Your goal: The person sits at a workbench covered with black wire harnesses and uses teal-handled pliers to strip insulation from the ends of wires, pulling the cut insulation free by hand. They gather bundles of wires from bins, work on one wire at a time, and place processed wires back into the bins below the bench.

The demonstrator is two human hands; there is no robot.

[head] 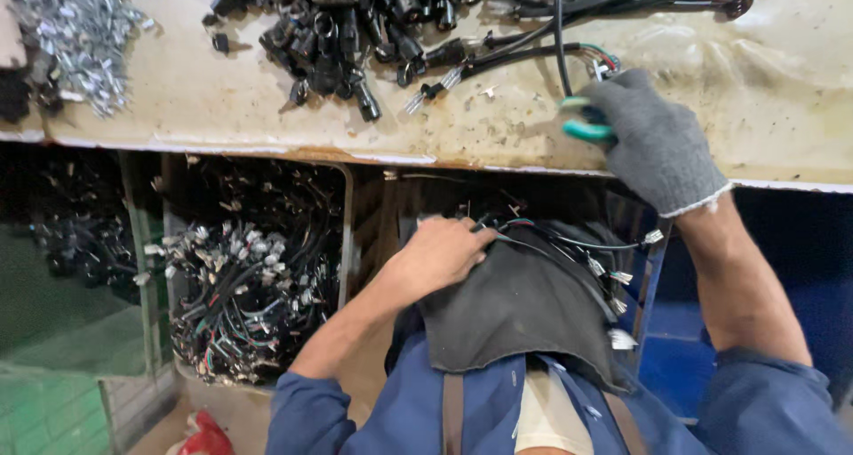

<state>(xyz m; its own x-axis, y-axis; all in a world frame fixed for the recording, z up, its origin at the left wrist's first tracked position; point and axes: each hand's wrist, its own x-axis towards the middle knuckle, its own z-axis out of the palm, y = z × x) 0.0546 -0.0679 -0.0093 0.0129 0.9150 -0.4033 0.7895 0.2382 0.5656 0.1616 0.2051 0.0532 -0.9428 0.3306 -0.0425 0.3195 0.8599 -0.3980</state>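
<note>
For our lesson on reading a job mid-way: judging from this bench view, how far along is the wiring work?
Done, by the look of it: a crate of bundled wire harnesses sits below the bench. In hand: the grey-gloved right hand holds a green-handled tool at a black cable, while the bare left hand rests on wires on a dark cloth. Left: loose black connectors and silver metal terminals.

Two hands at a wiring bench

The gloved right hand [657,139] grips a green-handled tool [585,122] beside a black cable [561,37] on the workbench [222,99]; the bare left hand [440,252] rests on wire leads [569,242] lying over a dark cloth [524,304].
</note>
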